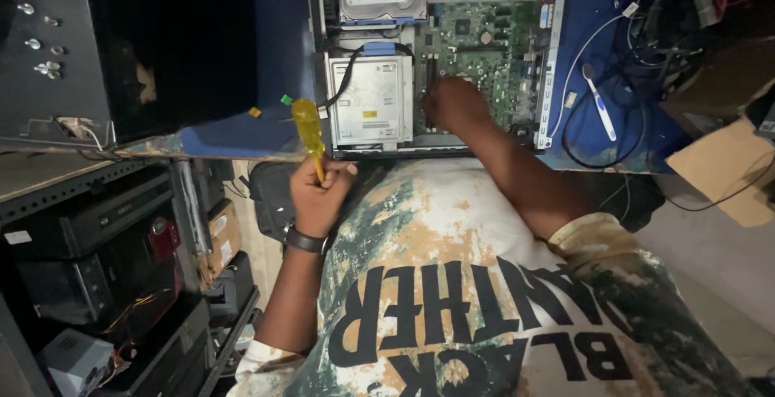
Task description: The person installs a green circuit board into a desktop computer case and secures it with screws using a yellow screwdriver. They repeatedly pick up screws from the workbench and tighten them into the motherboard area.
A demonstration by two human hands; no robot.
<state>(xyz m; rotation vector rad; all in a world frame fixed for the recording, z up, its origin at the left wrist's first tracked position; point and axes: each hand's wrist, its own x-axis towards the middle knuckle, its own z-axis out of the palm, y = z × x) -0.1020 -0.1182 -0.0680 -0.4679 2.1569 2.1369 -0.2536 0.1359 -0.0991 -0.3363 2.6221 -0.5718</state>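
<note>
The left hand is curled tight around a yellow screwdriver, and the handle sticks up toward 12 o'clock over the front edge of the blue table. There is open room around it. The right hand reaches into the open computer case, fingers bent down on the green board; I cannot tell if they hold anything. The silver drive box sits close at its 9 o'clock, so room there is tight

blue workbench, dark shelving, dim light
</note>
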